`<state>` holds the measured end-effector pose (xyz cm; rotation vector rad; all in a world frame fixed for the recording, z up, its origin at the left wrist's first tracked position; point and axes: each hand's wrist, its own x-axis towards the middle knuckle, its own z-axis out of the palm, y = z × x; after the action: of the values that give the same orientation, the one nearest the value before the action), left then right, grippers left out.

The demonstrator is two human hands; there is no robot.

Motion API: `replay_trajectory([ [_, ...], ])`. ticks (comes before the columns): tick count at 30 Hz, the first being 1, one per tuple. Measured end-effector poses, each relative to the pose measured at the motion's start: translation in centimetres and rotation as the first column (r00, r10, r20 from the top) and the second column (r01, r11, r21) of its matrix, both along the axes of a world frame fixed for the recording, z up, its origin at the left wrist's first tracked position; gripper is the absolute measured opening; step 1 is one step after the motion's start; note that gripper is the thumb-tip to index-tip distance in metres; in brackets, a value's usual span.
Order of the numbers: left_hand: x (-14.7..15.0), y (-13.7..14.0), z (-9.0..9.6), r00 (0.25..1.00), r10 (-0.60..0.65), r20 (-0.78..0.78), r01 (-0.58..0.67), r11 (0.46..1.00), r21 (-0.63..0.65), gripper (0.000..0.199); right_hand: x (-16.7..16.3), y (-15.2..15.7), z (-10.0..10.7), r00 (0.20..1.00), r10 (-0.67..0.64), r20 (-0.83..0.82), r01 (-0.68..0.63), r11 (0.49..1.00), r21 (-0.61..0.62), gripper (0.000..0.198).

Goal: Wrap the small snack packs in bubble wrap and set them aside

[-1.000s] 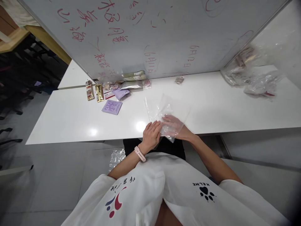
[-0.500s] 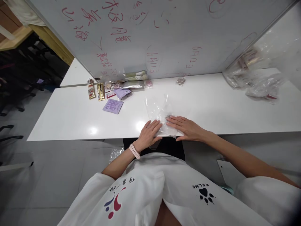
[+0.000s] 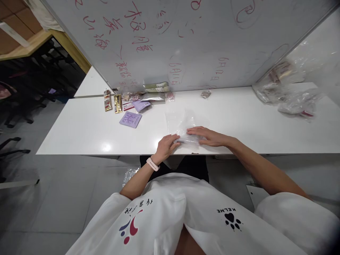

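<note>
A clear plastic bag (image 3: pixel 175 122) lies on the white table in front of me, its near end folded over into a roll close to the table's front edge. My left hand (image 3: pixel 166 147) has fingers and thumb closed on the left end of that fold. At the right end, my right hand (image 3: pixel 212 137) grips the fold with its thumb below and fingers stretched over the top. What lies inside the fold is too hazy to make out.
Left of the bag lies a purple packet (image 3: pixel 130 119). Behind it are a gold sachet (image 3: pixel 118 103), a red-and-gold sachet (image 3: pixel 107 101) and a green packet (image 3: pixel 156 87). A small packet (image 3: pixel 205 94) sits by the whiteboard (image 3: pixel 196 46). Crumpled plastic bags (image 3: pixel 300 102) lie at right.
Both hands have gone from lying flat on the bag to holding its near end, which has moved a little away from the table's edge. The view has shifted slightly.
</note>
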<state>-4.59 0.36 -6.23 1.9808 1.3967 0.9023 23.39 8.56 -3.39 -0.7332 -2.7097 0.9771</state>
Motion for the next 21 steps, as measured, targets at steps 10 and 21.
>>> replay_trajectory([
  [10, -0.3, 4.6, 1.5, 0.911, 0.412, 0.004, -0.401, 0.890, -0.217, 0.024, -5.8, 0.1, -2.1, 0.616, -0.774, -0.146, 0.754, 0.633, -0.172, 0.037],
  [21, 1.7, 4.5, -0.2, 0.942, -0.058, -0.332, 0.128, 0.973, 0.194, 0.044, -5.5, 0.4, -3.3, 0.727, -0.656, -0.204, 0.683, 0.721, 0.117, 0.039],
])
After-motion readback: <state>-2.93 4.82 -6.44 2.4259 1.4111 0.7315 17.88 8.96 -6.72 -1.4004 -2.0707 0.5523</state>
